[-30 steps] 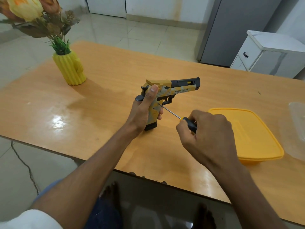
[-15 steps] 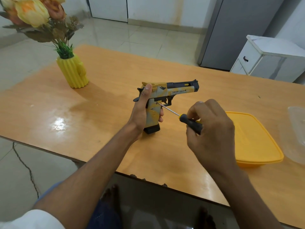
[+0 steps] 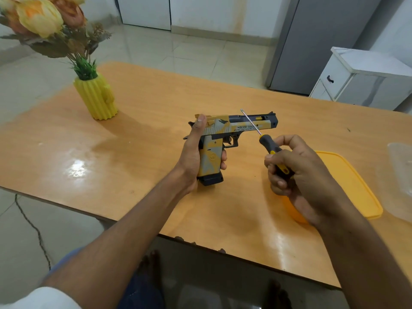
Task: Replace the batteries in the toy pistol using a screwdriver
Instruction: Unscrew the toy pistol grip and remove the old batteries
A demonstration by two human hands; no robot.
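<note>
- The left hand (image 3: 196, 157) held the toy gun (image 3: 225, 139) by its handle.
- Its thumb lay flat along the back of the gun and reached up to the top.
- Its other fingers were curled round the front of the handle, and only their tips showed there.
- The gun stood upright, with its black bottom end resting on the table (image 3: 145, 121) or just above it; I could not tell which.
- The long part of the gun pointed to the right.
- The right hand (image 3: 296, 172) gripped the screwdriver (image 3: 265, 146) by its black and yellow handle.
- The fingers were bent tight round the handle, and the first finger arched up above the others.
- The thin metal part of the screwdriver pointed up and to the left.
- In the picture the metal part crossed in front of the top of the gun. I could not tell if it touched the gun.
- A yellow lid (image 3: 352, 181) lay on the table, under and behind the right hand.
- A clear box (image 3: 401, 175) sat at the right edge of the table.
- A yellow vase (image 3: 97, 97) with flowers (image 3: 40, 16) stood far off on the left side of the table.
- A white cabinet (image 3: 365, 79) stood on the floor past the table.
</note>
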